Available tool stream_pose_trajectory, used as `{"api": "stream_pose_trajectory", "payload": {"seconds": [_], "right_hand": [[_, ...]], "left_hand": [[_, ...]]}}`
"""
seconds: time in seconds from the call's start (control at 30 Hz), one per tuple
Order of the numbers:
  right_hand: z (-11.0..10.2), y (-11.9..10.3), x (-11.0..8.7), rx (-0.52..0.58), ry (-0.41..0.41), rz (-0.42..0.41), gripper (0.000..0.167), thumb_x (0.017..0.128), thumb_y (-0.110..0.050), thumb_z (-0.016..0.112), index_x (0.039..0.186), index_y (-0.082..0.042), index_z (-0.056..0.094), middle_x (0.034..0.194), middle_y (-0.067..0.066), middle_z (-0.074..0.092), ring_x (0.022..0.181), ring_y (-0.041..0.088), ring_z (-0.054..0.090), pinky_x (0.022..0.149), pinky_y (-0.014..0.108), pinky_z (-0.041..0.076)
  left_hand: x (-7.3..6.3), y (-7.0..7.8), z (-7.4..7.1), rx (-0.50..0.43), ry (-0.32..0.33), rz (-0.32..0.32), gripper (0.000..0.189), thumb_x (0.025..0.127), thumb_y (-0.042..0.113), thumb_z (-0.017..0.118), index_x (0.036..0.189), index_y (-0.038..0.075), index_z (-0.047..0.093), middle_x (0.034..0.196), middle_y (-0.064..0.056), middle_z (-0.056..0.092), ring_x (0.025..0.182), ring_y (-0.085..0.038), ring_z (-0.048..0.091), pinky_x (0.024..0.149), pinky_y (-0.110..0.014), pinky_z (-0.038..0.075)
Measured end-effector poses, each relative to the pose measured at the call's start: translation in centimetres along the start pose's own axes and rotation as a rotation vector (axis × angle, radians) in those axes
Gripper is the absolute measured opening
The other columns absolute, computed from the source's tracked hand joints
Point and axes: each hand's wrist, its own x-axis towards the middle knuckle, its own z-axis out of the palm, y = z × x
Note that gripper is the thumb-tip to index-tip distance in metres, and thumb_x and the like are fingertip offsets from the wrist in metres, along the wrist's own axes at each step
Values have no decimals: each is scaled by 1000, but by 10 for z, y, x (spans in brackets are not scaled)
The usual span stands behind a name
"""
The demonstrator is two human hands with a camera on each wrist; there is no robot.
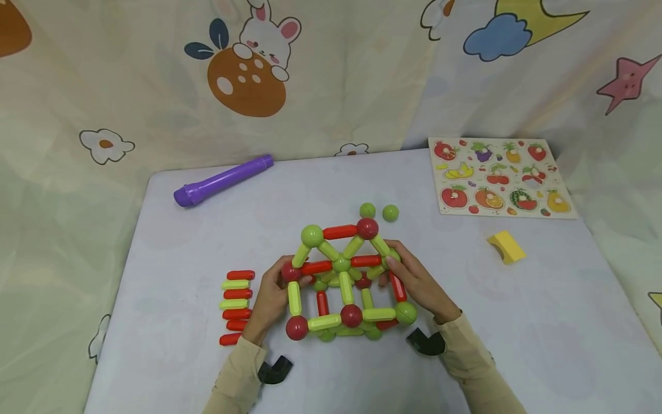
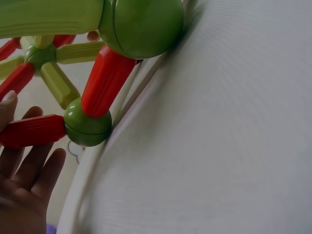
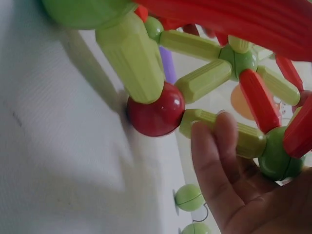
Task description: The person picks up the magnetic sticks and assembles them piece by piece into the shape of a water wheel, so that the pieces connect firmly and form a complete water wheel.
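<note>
Both hands hold a house-like frame of ball-and-rod building pieces (image 1: 351,315), made of red and green balls joined by red and yellow-green rods. At its left side, my left hand (image 1: 272,296) grips it near a red ball (image 1: 292,271); in the left wrist view the thumb and fingers lie around a red rod (image 2: 36,130). My right hand (image 1: 420,284) grips the opposite side, thumb at a green ball (image 1: 391,257). In the right wrist view its fingers touch a yellow-green rod (image 3: 248,141). Parts of the frame hide some of the fingers.
Several loose rods (image 1: 237,294) lie in a column at left. Two green balls (image 1: 390,213) sit behind the frame. Black curved pieces (image 1: 426,342) lie near the wrists. Farther off are a purple stick-shaped toy (image 1: 224,181), a fruit puzzle board (image 1: 504,178) and a yellow arch block (image 1: 507,247).
</note>
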Motion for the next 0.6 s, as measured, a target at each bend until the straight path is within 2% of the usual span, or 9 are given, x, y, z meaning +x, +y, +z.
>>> {"api": "stream_pose_trajectory", "payload": {"seconds": [0.13, 0.2, 0.27, 0.33, 0.4, 0.43, 0.5, 0.6], "right_hand": [[0, -1, -1, -3, 1, 11, 37, 105, -23, 35, 138, -6, 37, 93, 20, 62, 82, 39, 62, 72, 37, 53], [0, -2, 0, -4, 4, 10, 37, 105, -23, 35, 139, -7, 37, 96, 19, 62, 83, 40, 62, 74, 38, 53], [0, -2, 0, -13, 11, 6, 37, 105, -24, 35, 139, -10, 38, 97, 18, 61, 84, 39, 62, 75, 38, 53], [0, -2, 0, -20, 15, 1, 37, 105, -24, 35, 139, -11, 38, 96, 17, 61, 83, 37, 62, 74, 37, 53], [0, -1, 0, -25, 13, -9, 37, 105, -23, 36, 139, -10, 38, 93, 17, 62, 81, 36, 63, 72, 36, 53], [0, -1, 1, -24, 10, -13, 37, 105, -22, 36, 139, -8, 38, 91, 17, 62, 80, 35, 63, 71, 36, 53], [-1, 0, 1, -24, 3, -25, 36, 104, -19, 37, 136, -3, 39, 85, 18, 62, 76, 33, 64, 67, 34, 53], [-2, 1, 1, -7, -7, -39, 34, 104, -16, 39, 133, 2, 41, 79, 19, 62, 71, 32, 64, 64, 35, 53]], "left_hand": [[0, -9, -3, 10, 8, 21, 39, 86, 1, 69, 123, 1, 57, 109, -2, 63, 101, -15, 58, 89, -25, 49], [0, -11, -5, 22, -18, 58, 40, 87, 1, 68, 125, 1, 55, 111, -2, 62, 103, -15, 57, 91, -25, 48], [0, -12, -10, 45, -67, 102, 44, 87, 0, 66, 129, 2, 53, 117, -3, 61, 109, -14, 56, 96, -25, 45], [-1, -12, -19, 47, -143, 143, 51, 86, -5, 62, 135, 1, 48, 125, -8, 58, 116, -14, 53, 101, -26, 42], [-3, -11, -30, 29, -216, 149, 58, 85, -10, 55, 140, 1, 42, 133, -12, 53, 122, -16, 51, 103, -27, 40], [-4, -10, -35, 33, -225, 136, 59, 85, -11, 52, 141, 1, 40, 135, -12, 52, 123, -16, 50, 104, -27, 40], [-3, -4, -43, 42, -205, 104, 54, 90, -7, 49, 142, 1, 39, 136, -12, 53, 123, -17, 52, 103, -29, 41], [3, 11, -42, 123, -111, 65, 42, 98, 9, 48, 140, 4, 44, 132, -7, 57, 121, -17, 54, 103, -35, 41]]}}
